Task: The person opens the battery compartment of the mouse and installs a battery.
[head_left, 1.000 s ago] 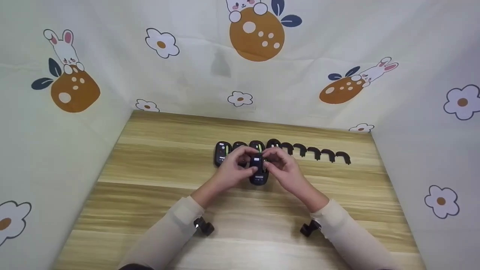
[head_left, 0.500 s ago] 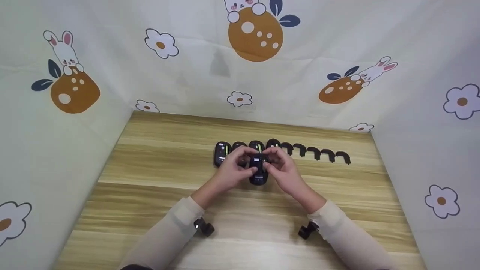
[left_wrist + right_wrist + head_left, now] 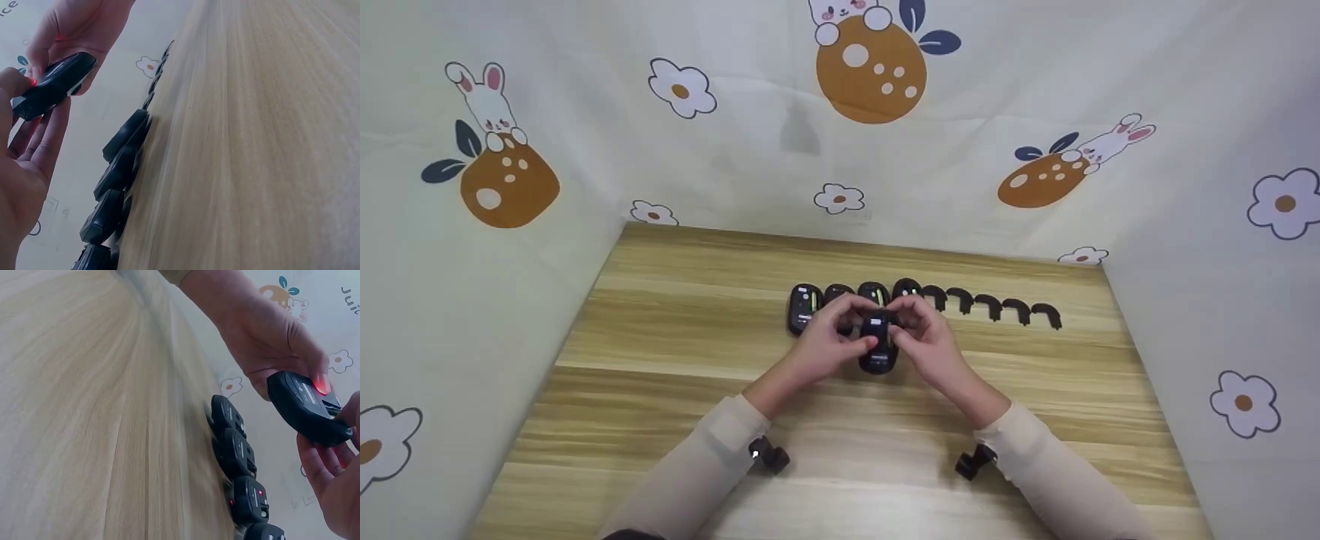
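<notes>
Both hands hold one black computer mouse (image 3: 877, 358) above the table, its labelled underside turned up. My left hand (image 3: 826, 343) grips its left side, thumb on the underside and fingers at the far end. A red glow lights that thumb in the right wrist view. My right hand (image 3: 934, 341) pinches the right edge, its thumb over the battery slot (image 3: 332, 408), which shows partly in the right wrist view. Behind the hands stands a row of several similar mice (image 3: 804, 309), undersides up, some with a green-yellow battery showing; the hands partly hide them.
Several curved black battery covers (image 3: 988, 306) lie in a row to the right of the mice. The wooden table (image 3: 675, 300) meets patterned cloth walls (image 3: 750, 165) at the back and sides. Small black cameras (image 3: 769, 454) hang from both wrists.
The held mouse has tilted and shifted slightly toward the person, and less of its battery slot shows. Both hands keep their hold and have barely moved. The row of mice and covers stays put.
</notes>
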Action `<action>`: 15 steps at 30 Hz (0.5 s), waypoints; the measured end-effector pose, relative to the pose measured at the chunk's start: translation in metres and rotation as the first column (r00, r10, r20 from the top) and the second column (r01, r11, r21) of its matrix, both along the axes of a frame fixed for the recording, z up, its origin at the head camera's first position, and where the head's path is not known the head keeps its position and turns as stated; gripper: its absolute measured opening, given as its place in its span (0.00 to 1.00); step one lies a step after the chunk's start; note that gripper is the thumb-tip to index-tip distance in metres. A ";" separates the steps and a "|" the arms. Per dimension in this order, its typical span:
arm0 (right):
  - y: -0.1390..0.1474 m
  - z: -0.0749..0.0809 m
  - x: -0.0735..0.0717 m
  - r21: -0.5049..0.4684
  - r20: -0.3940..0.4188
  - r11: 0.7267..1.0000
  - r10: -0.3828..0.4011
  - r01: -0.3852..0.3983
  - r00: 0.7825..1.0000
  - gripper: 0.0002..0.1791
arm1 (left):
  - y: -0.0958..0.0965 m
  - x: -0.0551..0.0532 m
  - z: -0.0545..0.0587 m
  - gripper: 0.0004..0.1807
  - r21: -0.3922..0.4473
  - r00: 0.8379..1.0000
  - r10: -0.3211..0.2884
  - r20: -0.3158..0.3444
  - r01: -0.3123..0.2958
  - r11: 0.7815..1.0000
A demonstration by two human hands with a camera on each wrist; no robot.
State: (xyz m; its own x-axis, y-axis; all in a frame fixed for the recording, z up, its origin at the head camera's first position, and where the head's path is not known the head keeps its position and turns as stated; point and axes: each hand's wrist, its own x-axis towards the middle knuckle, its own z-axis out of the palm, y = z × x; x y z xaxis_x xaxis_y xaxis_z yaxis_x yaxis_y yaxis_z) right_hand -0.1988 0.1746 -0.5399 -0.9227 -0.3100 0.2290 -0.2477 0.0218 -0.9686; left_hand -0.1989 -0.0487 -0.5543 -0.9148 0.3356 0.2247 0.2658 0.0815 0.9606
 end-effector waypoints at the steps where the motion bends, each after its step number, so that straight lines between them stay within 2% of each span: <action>1: 0.001 0.000 0.000 0.006 0.001 1.000 0.004 -0.004 1.000 0.17 | 0.000 0.000 0.000 0.26 0.003 1.000 -0.003 0.012 0.002 1.000; 4: 0.004 0.001 0.000 0.043 -0.018 0.999 0.024 -0.024 1.000 0.17 | -0.001 0.000 0.000 0.26 0.021 0.999 -0.015 0.039 0.015 1.000; 7: 0.009 0.004 0.000 0.129 -0.091 0.991 0.060 -0.048 0.994 0.21 | -0.002 -0.001 0.000 0.25 0.047 0.998 -0.026 0.054 0.024 0.999; 11: 0.015 0.006 0.001 0.262 -0.200 0.962 0.136 -0.081 0.970 0.36 | -0.004 -0.002 0.001 0.25 0.074 0.998 -0.028 0.055 0.024 0.997; 15: 0.019 0.007 0.002 0.356 -0.240 0.926 0.222 -0.127 0.945 0.52 | -0.005 -0.003 0.001 0.26 0.079 0.999 -0.022 0.034 0.019 0.997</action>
State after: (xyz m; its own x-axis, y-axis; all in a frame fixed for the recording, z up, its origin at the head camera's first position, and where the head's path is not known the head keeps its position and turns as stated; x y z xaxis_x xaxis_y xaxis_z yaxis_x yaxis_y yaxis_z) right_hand -0.1967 0.1935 -0.5330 -0.7636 -0.5618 0.3183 -0.5288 0.2610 -0.8076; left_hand -0.2022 -0.0540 -0.5537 -0.9155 0.3369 0.2197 0.2332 -0.0002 0.9724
